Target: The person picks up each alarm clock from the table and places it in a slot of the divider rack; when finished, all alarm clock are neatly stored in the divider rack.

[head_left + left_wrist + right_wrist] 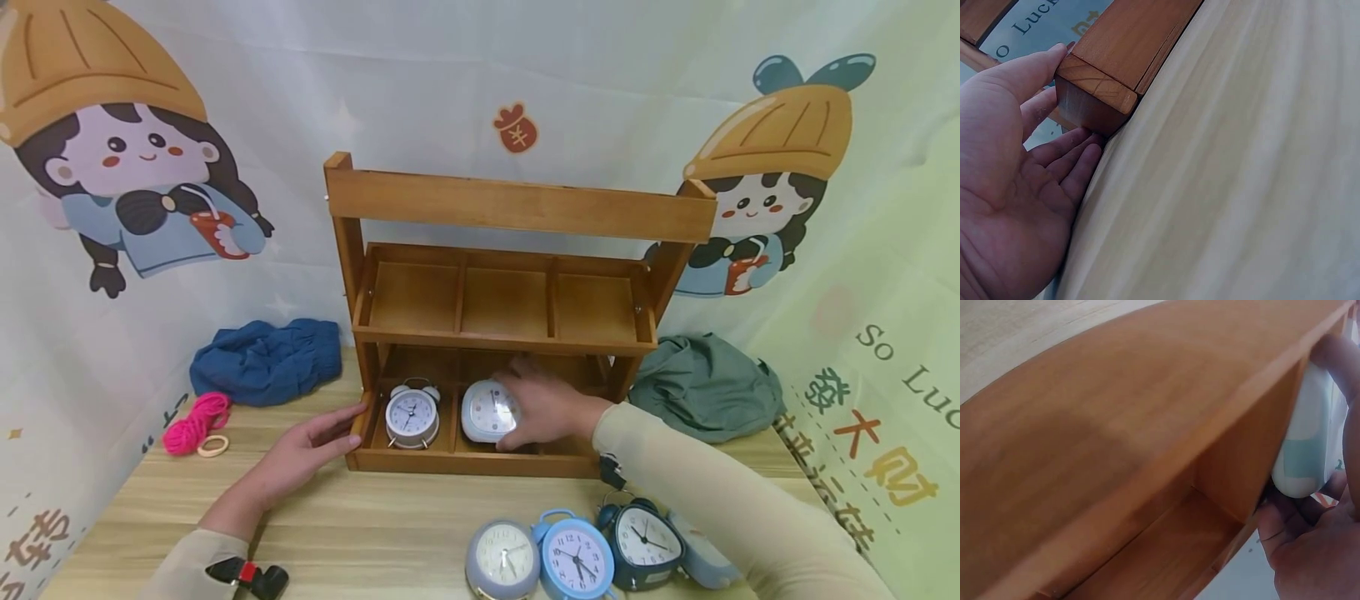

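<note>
A two-tier wooden shelf (pixel 502 462) stands on the table. My right hand (pixel 543 404) grips a white rounded-square alarm clock (pixel 486 412) at the lower tier's middle compartment, its fingers and thumb on opposite edges. In the right wrist view, the clock's pale side (pixel 1304 444) shows between thumb and fingers beside a wooden divider. A white twin-bell alarm clock (pixel 412 415) stands upright in the lower left compartment. My left hand (pixel 307 450) touches the shelf's lower left end with extended fingers; in the left wrist view they rest against the wooden corner (pixel 1097 94).
Several clocks stand in front: a grey round one (pixel 502 557), a light blue one (pixel 576 554), a dark one (pixel 643 542), and a pale blue one (pixel 705 550) partly behind my right forearm. Blue cloth (pixel 266 362), pink yarn (pixel 197 423), a wooden ring (pixel 213 446) and green cloth (pixel 705 387) flank the shelf.
</note>
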A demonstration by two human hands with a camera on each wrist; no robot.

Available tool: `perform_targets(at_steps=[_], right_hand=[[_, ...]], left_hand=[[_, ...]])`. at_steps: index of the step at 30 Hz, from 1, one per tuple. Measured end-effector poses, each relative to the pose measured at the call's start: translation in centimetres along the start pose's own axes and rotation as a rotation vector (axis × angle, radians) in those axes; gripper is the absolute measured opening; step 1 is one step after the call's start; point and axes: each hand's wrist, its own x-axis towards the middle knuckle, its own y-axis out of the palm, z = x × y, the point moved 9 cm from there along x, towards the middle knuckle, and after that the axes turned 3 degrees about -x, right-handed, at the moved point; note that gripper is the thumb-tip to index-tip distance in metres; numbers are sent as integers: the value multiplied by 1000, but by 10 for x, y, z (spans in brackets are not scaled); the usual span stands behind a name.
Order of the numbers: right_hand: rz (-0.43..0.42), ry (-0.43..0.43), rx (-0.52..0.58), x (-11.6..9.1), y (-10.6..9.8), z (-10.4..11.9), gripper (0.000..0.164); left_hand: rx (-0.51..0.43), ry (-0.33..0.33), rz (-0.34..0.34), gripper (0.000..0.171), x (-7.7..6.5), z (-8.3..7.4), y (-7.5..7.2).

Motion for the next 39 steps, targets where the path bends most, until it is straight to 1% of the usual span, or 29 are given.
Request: perform_targets(at_steps=[5, 8, 13, 17, 21, 26, 32, 36, 39], right_hand=[[-26, -55, -41, 2, 5, 2, 98], [-41, -69, -50, 2, 7, 3, 95], [-31, -55, -93, 1, 14, 1, 99], [-24, -51, -135, 1, 18, 1, 100], [-31, -63, -129, -2, 16, 3, 98], [-21, -77, -156, -4, 15, 6, 95], [8, -77, -234, -6, 15, 9, 87], [37, -77, -263, -7, 15, 10, 87], [56, -80, -263, -8, 14, 10, 88]], left_hand=[[10, -3, -7, 61, -1, -2, 0], [12, -6, -10, 60, -2, -2, 0], [24, 7, -8, 61, -2, -4, 0], [15, 9, -4, 60, -2, -3, 0], [-1, 7, 3, 60, -1, -3, 1], [3, 17, 1, 60, -2, -5, 1], [11, 23, -1, 59, -2, -5, 1], [23, 18, -5, 59, -1, -4, 0], [25, 24, -5, 59, -2, -5, 0]])
